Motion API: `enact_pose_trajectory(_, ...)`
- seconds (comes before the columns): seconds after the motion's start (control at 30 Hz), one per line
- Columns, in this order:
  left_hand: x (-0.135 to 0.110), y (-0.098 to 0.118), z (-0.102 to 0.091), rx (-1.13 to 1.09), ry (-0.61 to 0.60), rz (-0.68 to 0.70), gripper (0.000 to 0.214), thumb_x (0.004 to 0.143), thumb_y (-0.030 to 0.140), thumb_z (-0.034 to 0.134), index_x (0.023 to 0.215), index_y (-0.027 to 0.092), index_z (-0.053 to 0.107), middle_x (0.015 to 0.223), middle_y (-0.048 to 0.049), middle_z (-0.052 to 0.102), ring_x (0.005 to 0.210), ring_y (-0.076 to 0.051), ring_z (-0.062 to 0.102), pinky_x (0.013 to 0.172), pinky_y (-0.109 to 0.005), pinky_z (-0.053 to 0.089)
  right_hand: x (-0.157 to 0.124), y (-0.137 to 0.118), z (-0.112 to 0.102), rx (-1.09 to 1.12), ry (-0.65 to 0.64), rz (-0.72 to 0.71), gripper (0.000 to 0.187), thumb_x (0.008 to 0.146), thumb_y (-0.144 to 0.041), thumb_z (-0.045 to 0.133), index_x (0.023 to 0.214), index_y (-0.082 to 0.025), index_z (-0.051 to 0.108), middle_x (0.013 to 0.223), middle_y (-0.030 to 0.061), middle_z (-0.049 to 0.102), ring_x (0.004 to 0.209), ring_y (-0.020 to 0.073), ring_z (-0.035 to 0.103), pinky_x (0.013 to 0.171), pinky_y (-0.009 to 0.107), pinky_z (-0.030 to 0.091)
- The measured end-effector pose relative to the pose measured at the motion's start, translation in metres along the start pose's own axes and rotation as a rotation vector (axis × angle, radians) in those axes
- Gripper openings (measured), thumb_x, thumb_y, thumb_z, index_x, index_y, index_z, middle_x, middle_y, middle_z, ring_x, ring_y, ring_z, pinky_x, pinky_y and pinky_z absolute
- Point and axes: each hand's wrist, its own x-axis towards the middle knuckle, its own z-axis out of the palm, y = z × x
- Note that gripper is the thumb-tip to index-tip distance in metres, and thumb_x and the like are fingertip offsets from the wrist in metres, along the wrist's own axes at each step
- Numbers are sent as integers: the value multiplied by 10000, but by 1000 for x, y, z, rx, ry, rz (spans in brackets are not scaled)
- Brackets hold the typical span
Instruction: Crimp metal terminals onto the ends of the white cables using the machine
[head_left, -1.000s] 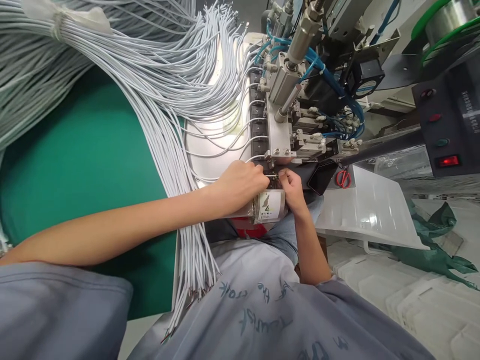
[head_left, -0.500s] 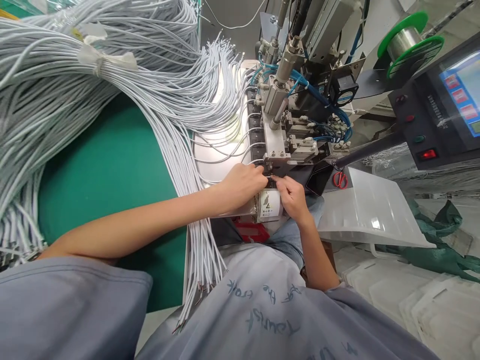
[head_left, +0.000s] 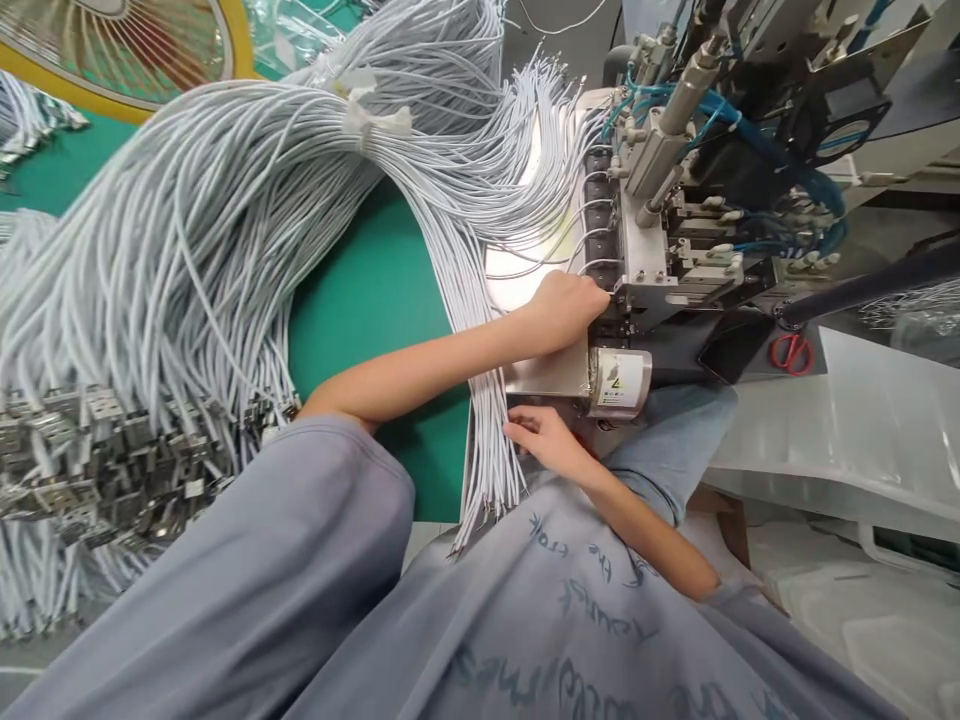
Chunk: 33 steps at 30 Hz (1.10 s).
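Head view, white cables: a thick bundle [head_left: 247, 150] sweeps from the left of the frame to upper centre, bound by a pale tie [head_left: 375, 122]; one branch [head_left: 487, 430] hangs past the edge of the green desk [head_left: 375, 300] at lower centre.
Black holder row: several cables run one by one into the row [head_left: 600, 246], right of centre beside the metal machine [head_left: 645, 235]; these look already placed.
Left hand: the hand [head_left: 568, 310] lies at the row's near end, its grip curled with fingers drawn together; whether a cable is pinched there cannot be told, since the knuckles cover it.
Right hand: the hand [head_left: 546, 437] is at the hanging branch, its grip loosely spread, nothing visibly pinched.
Metal connectors: a heap of them [head_left: 112, 470] on cable ends fills the lower left, seemingly finished at those ends.
Remaining: the hanging branch's bare tips [head_left: 457, 550], without connectors, appear yet to be done.
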Motion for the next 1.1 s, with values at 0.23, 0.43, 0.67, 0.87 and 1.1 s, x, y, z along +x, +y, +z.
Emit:
enact_pose_trajectory(0.23,-2,2,-6,22,-21,35,292,790,1,420,794,103,694,783,-146,654,800,-255,627,628,-311,361,5,5,5,60,164,0,270,588,-377,736,643,-173,568,561,-39,544,498,91,475,463,219,414)
enact_pose_trajectory(0.43,-6,11,-17,-8,13,88,290,824,38,410,768,92,689,766,-139,639,725,-230,622,590,-314,369,-11,-6,5,-407,338,-195,169,805,-260,524,830,-185,673,784,42,688,710,173,603,684,298,459)
enact_pose_trajectory(0.67,-24,41,-18,-486,146,403,324,965,241,366,1025,98,650,978,-137,649,974,-178,579,855,-301,433,-41,-41,-58,-551,439,-212,195,798,-306,561,716,-188,694,625,26,669,617,196,603,579,294,440)
enact_pose_trajectory(0.87,-23,38,-5,-665,127,325,294,947,266,421,1064,112,642,873,-86,639,775,-144,598,672,-240,441,-43,-63,-109,-160,728,-352,215,606,-356,753,681,-185,646,640,1,648,563,139,574,560,283,488)
enact_pose_trajectory(1.1,-14,27,-9,-850,292,341,204,881,143,461,847,125,661,718,-28,594,627,-82,565,571,-176,438,-26,-72,-94,231,695,-444,268,681,-454,674,769,-207,619,658,-3,617,586,124,568,576,284,501)
